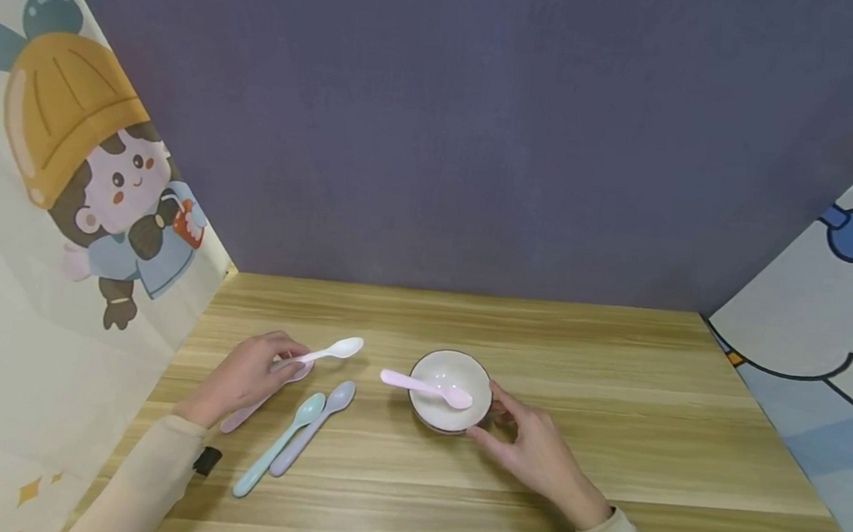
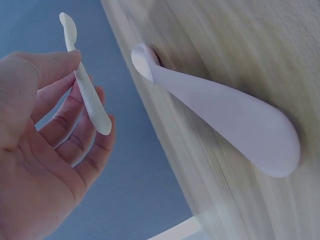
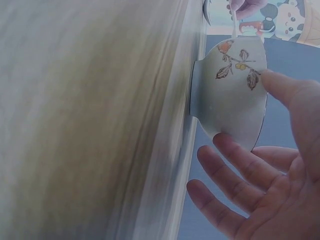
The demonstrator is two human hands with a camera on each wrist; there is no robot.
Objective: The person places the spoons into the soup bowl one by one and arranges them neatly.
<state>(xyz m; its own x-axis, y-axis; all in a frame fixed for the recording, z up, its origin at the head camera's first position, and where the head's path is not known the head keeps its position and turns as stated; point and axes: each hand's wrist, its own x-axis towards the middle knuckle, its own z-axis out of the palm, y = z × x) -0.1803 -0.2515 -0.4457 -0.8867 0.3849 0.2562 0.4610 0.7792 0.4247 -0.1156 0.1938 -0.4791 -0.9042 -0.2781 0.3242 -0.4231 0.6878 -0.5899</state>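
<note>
Between thumb and fingers, my left hand (image 1: 252, 373) pinches a white spoon (image 1: 345, 347), its bowl end pointing right in the head view. The left wrist view shows this white spoon (image 2: 90, 95) held above the table. Beneath that hand lies a pink-lilac spoon (image 2: 225, 112), partly hidden in the head view. My right hand (image 1: 535, 454) holds the right side of a white bowl (image 1: 429, 421), thumb and fingertips against it. A pink spoon (image 1: 454, 397) rests in the bowl, its handle over the left rim. Brown leaf patterns mark the outside of the bowl (image 3: 230, 105).
A mint-green spoon (image 1: 277, 446) and a lavender spoon (image 1: 314, 428) lie side by side on the wooden table (image 1: 615, 356), left of the bowl. A dark blue-grey panel (image 1: 467, 136) stands behind the table, with printed panels on both sides.
</note>
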